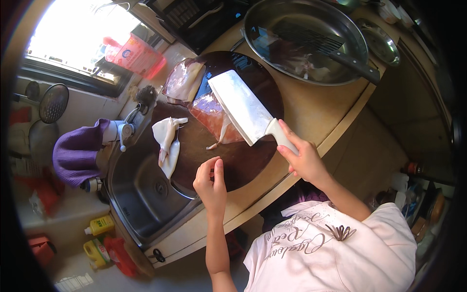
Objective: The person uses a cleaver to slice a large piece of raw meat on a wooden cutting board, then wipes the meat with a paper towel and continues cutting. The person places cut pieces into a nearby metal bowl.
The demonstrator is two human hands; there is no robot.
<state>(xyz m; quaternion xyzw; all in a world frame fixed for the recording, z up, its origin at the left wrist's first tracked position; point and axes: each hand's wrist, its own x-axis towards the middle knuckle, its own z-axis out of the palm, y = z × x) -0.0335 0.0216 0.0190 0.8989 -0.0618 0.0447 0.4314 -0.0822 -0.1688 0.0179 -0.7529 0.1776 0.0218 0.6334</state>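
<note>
My right hand (303, 159) grips the white handle of a cleaver (239, 106), whose broad blade lies over part of a reddish squid piece (208, 109) on a round dark cutting board (197, 146). Near the board's front edge is my left hand (211, 179), fingers curled, thumb and fingertips close together; nothing shows between them. A thin pale strip ends just beyond it. White squid pieces (168, 138) rest at the board's left edge beside the sink. Another pale, skin-covered squid piece (184, 81) sits at the back left of the board.
A metal sink (140, 204) lies left, with a faucet (126, 131) and purple cloth (78, 153) behind. Back right, a large steel bowl (262, 58) holds squid bits and a black slotted spatula (354, 65). A pink plastic container (135, 56) stands by the window.
</note>
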